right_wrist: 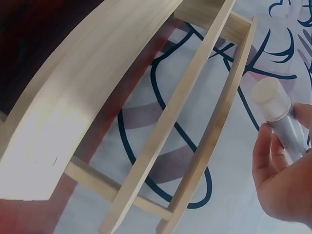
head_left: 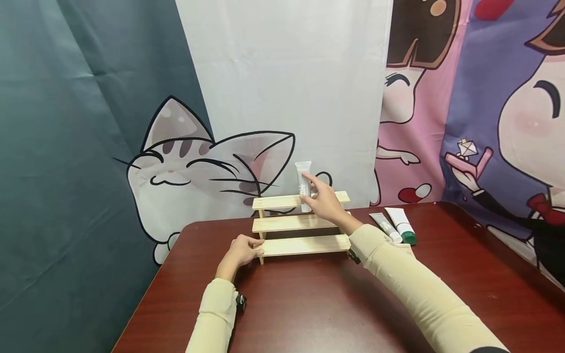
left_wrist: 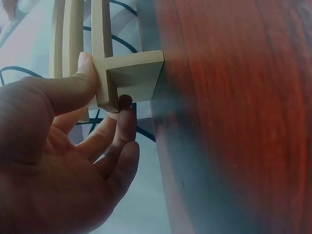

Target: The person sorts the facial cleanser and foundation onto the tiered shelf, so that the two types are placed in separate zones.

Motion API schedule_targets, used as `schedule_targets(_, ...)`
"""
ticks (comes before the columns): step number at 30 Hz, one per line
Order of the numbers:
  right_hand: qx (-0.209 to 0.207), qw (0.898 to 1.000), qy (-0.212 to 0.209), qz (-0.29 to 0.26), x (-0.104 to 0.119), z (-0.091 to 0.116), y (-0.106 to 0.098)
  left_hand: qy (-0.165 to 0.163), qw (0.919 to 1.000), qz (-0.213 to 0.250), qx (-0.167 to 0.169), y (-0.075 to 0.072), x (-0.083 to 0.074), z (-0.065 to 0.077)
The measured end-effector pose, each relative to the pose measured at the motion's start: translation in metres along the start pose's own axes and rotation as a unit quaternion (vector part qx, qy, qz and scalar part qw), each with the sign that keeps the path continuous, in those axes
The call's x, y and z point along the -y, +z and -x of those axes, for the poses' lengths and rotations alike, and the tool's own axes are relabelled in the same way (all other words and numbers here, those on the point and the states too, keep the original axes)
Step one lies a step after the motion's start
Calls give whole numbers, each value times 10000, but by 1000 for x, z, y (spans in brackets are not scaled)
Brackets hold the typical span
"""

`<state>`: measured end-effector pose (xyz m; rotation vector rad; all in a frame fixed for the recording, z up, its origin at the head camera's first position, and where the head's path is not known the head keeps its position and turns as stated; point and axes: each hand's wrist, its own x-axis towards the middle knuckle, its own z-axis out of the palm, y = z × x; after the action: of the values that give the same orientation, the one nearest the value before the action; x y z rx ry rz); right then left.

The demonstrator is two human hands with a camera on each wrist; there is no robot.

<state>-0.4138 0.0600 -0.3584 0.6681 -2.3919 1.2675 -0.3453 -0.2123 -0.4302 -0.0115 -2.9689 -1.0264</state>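
A light wooden rack with three stepped shelves (head_left: 304, 245) stands on the table toward its back. My left hand (head_left: 241, 251) grips the left end of its lowest shelf; in the left wrist view the thumb (left_wrist: 85, 73) lies on one face and the fingers curl behind the other. My right hand (head_left: 327, 202) holds a silver-grey squeeze tube (head_left: 303, 182) upright at the top shelf, cap downward. In the right wrist view the tube's whitish cap (right_wrist: 271, 95) points toward the rack, apart from the shelf edges. Whether it touches the top shelf I cannot tell.
Right of the rack lie a grey tube (head_left: 386, 227) and a white tube with a green cap (head_left: 401, 224). A pale object (head_left: 405, 248) beside them is partly hidden by my right sleeve. The dark red table (head_left: 291, 304) ends at a cartoon-printed cloth (head_left: 287, 73).
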Motion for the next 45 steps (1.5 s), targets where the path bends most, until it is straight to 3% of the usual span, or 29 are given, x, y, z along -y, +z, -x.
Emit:
schedule_targets(11,-131,9999,-96,-59,1,-13,12,21,9999,-166,26,3,-1,-5)
schedule_targets(16,-181,9996,-79,210,1,-19,20,-116,9996,-249,43,4,-2,-5)
schedule_targets(25,-81,9999,137,-35,3,-23,32,-519,9982,-312,-1,3,-5,0)
schedule_targets(45,-300,9992,-105,-259,14,-41,49,-692,9971,-325,26,1,-9,1)
